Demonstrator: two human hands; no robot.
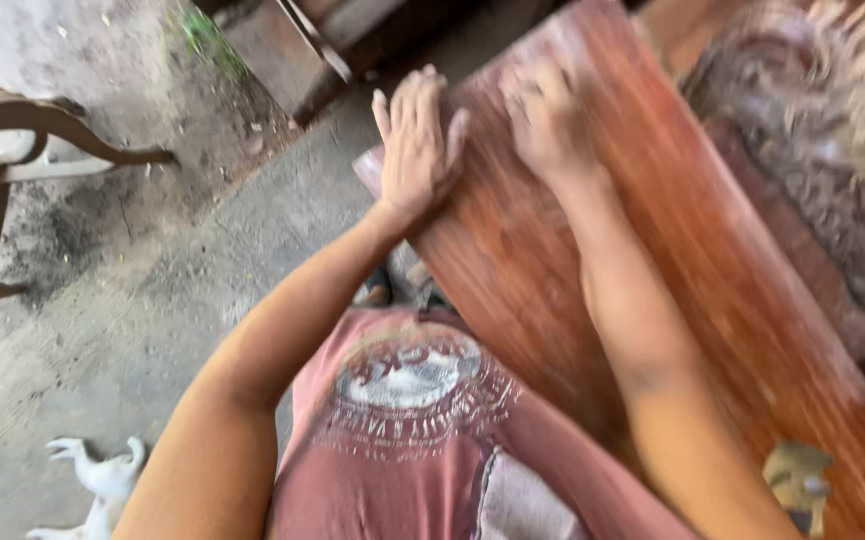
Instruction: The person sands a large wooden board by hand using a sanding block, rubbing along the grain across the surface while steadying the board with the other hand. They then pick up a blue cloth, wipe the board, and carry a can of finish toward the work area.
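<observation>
Everything here is told from the long red-brown wooden board [692, 280], which runs from the top middle of the view down to the bottom right corner.

Far to the left of the board stands a curved brown wooden chair frame [12, 150] on the grey concrete floor [132, 310]. Lower down, also well left of the board, a small white animal [102, 485] lies on the floor. Near the board's top end, just to its left, sits a dark wooden block [272, 50].

The person wears a faded red shirt [422, 440] with a round print, and stands right beside the board's left edge.

The left hand [414, 150] lies on the board's near left corner. Its fingers are open and spread flat, pressing down on the wood, and the thumb points toward the other hand.

The right hand [544, 122] rests on the board too, just to the right of the left hand. It is blurry. Its fingers look curled down onto the wood, but one cannot tell if they hold anything.

To the right of the board lies a rough grey-brown carved piece [832, 130]. A small yellowish thing [797, 475] sits on the board's bottom right end.
</observation>
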